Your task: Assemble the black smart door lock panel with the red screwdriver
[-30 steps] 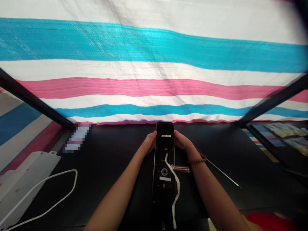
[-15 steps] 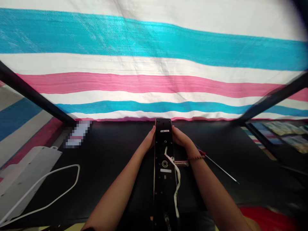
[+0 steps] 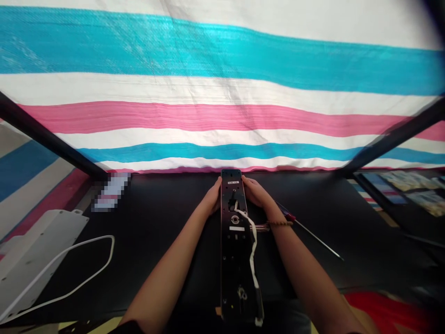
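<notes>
The person's left hand [image 3: 211, 198] and right hand [image 3: 255, 192] curl around opposite long edges of a black door-lock plate [image 3: 234, 273], clasping it near its far end, close to the far edge of the black bench [image 3: 156, 232]. The plate's near end now shows in full, unlike a moment ago. A white ribbon cable [image 3: 253, 246] runs down the plate, and a thin red-handled screwdriver [image 3: 313, 237] lies just beyond the right wrist.
</notes>
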Tool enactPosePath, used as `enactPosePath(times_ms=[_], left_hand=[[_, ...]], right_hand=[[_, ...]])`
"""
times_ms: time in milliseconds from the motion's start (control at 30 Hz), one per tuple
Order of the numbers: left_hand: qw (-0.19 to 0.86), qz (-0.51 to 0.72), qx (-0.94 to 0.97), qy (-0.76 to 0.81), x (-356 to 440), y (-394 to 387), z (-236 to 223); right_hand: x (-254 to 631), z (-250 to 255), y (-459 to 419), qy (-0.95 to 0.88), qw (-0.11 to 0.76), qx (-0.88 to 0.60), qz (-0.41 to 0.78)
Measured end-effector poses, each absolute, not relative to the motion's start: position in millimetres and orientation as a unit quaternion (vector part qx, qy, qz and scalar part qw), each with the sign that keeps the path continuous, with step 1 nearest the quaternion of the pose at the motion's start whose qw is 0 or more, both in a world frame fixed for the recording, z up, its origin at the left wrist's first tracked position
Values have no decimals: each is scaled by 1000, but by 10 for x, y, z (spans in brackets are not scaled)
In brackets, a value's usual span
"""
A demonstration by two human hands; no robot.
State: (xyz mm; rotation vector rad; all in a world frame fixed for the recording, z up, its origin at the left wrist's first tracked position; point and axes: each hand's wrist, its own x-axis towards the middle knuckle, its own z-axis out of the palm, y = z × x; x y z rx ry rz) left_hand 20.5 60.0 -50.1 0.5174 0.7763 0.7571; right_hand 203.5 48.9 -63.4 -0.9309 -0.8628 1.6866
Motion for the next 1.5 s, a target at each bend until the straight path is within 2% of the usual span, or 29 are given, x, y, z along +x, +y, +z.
enactPosePath(times_ms=[233, 400, 700, 1000, 1233, 1500], left_hand=[[841, 373, 230, 316, 221, 627, -498], [830, 374, 217, 353, 239, 635, -511], [717, 442, 293, 453, 259, 655, -554], [746, 456, 277, 399, 252, 653, -563], [825, 390, 255, 320, 238, 594, -418], [824, 387, 249, 330, 239, 601, -450]], right_hand=[[2051, -644, 504, -340, 528, -380, 679], [2037, -684, 536, -333, 529, -411, 663], [2006, -722, 564, -340, 531, -460, 625], [2064, -670, 535, -326, 526, -398, 677], [2073, -608, 480, -357, 526, -359, 683], [2056, -587, 503, -361, 508, -364, 692]])
